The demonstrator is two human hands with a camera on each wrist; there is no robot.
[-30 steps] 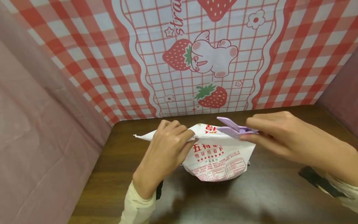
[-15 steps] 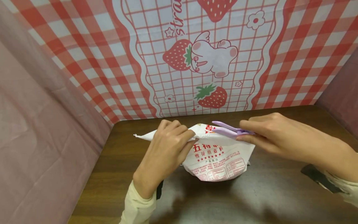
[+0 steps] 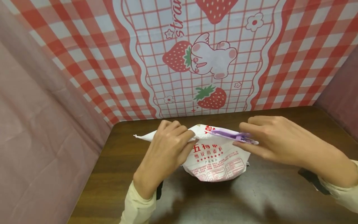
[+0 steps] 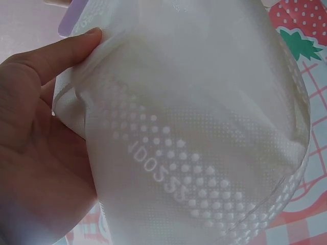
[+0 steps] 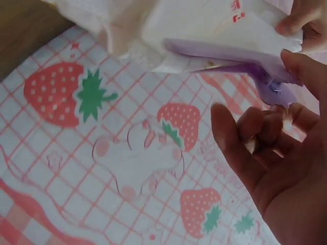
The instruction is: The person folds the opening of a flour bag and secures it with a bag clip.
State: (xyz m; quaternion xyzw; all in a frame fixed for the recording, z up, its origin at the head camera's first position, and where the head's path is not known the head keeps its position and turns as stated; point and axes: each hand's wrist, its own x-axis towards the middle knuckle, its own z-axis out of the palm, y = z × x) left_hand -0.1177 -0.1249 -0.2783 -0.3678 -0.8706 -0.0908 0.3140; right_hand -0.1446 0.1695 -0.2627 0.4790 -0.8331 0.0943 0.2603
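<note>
A white flour bag (image 3: 215, 161) with red print stands on the table, its top folded over into a flat band. My left hand (image 3: 174, 140) grips this fold at the left of the bag; the left wrist view shows the thumb (image 4: 66, 53) pressing the embossed white material. Across the right part of the fold lies a purple bag clip (image 3: 229, 134), its long arms closed over the bag's edge. My right hand (image 3: 271, 137) is at the clip's hinge end, thumb and forefinger spread apart around it. In the right wrist view, the thumb touches the clip (image 5: 278, 92) while the other fingers are loosely bent.
The dark brown wooden table (image 3: 112, 174) runs under the bag. Behind it hangs a red-and-white checked cloth (image 3: 156, 90) with strawberries. A pink curtain (image 3: 42, 124) borders the left side, and another pink cloth (image 3: 339, 84) the right.
The purple clip went from spread arms to closed over the fold's right part. My right hand moved left with it, then loosened its pinch. My left hand stayed in place.
</note>
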